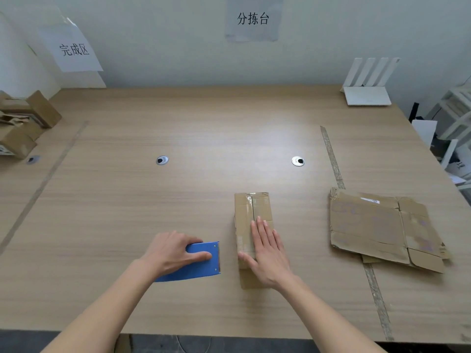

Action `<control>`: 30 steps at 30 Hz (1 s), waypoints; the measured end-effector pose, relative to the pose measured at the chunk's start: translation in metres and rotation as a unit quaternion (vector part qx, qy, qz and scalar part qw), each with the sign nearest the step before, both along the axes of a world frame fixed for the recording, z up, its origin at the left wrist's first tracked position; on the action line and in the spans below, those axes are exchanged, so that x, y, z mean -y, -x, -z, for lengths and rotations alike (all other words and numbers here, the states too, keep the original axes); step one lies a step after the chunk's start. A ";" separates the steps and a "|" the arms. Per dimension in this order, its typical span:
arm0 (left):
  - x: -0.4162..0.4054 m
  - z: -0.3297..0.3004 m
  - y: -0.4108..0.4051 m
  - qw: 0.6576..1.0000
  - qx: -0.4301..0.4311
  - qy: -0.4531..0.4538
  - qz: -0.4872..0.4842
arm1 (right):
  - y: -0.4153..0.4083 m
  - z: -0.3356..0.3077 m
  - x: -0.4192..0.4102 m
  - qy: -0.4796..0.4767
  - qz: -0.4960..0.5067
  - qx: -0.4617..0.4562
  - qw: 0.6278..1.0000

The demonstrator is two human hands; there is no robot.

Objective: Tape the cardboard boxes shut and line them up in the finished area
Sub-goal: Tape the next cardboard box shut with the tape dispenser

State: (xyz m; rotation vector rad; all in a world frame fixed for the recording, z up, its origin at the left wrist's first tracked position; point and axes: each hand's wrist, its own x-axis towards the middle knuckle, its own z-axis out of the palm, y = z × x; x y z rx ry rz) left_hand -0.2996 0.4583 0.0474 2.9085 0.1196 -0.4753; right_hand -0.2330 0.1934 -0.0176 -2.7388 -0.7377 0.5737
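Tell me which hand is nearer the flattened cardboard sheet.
Right. The right hand rests flat on the small box, just left of the flattened cardboard sheet; the left hand grips the blue tape dispenser, farther left.

**Inspector:** Your left hand [170,253] and right hand [270,253] are both bare. You wear no gloves.

**Operator:** And the arms?

**Inspector:** Your forearms are uncovered along the whole length in view, from the wrists down to the lower edge of the frame. No cuff or sleeve hem shows on either side, so what you wear above the elbows cannot be told.

**Operator:** Anything on the wrists or fingers?

**Inspector:** Neither wrist carries a watch, strap or band. Your fingers carry no rings. Your fingernails are short and plain.
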 end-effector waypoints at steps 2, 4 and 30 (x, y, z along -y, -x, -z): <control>0.010 0.008 -0.003 0.999 0.008 -0.039 0.005 | 0.000 0.001 0.001 0.000 0.000 0.000 1.000; 0.024 0.019 -0.005 0.996 0.019 -0.086 -0.009 | -0.001 0.001 0.002 0.000 0.002 0.003 1.000; 0.033 0.121 0.011 0.977 0.156 -0.115 -0.084 | 0.018 0.022 -0.041 -0.038 0.138 0.158 0.977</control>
